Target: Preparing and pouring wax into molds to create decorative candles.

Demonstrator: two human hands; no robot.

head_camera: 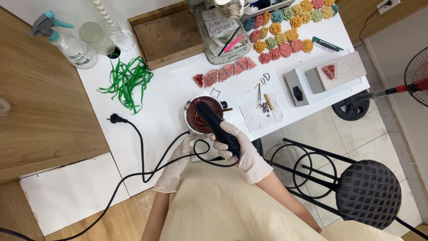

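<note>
My right hand (238, 149), in a white glove, grips a black corded hand tool (216, 125) whose tip points into a small metal pot (189, 120) of dark red-brown liquid. My left hand (178, 158), also gloved, rests just below the pot's near rim, beside the tool's black cable (142, 151). The cable loops across the white table (169, 85) to an unplugged plug (115, 118). Whether the left fingers touch the pot is unclear.
Green ribbon strips (127, 80), a row of red wedge pieces (225, 71), coloured flower shapes (290, 27), a cloth with small metal parts (263, 111) and a grey box device (327, 76) lie on the table. A spray bottle (67, 40), wooden tray (167, 33), black stool (365, 187) and fan (417, 76) stand around.
</note>
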